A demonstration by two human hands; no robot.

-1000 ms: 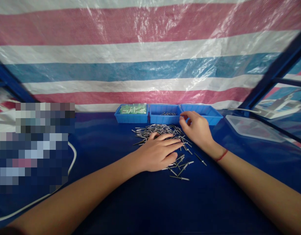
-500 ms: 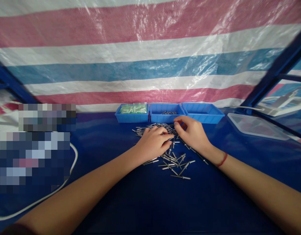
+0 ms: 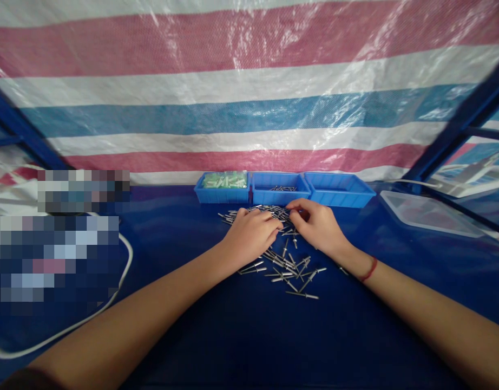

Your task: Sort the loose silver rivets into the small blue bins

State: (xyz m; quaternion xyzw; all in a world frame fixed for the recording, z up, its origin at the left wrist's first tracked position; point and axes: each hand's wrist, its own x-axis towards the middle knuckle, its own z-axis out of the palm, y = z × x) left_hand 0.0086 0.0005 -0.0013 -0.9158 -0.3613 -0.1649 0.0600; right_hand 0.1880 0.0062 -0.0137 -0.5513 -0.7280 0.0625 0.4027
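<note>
A heap of several small metal rivets (image 3: pixel 288 268) lies scattered on the dark blue table cover (image 3: pixel 274 336). My left hand (image 3: pixel 251 236) rests on the heap with its fingers curled down over the rivets. My right hand (image 3: pixel 318 227), with a red string at the wrist, sits just beside it, thumb and fingers pinched together at the top of the heap. Both hands nearly touch. Behind them stand three blue trays: the left tray (image 3: pixel 222 194) holds pale green parts, the middle tray (image 3: pixel 280 196) a few rivets, the right tray (image 3: pixel 339 195) looks bare.
A clear plastic lid (image 3: pixel 430 213) lies at the right. A white cable (image 3: pixel 91 319) curves over the table at the left, by a blurred-out patch. A striped red, white and blue tarp (image 3: pixel 249 92) hangs behind, with dark blue frame bars at both sides.
My right hand came back from the right tray's rim to the rivet heap and pinched there. My left hand went from lying flat to curled, sliding slightly further back on the heap.
</note>
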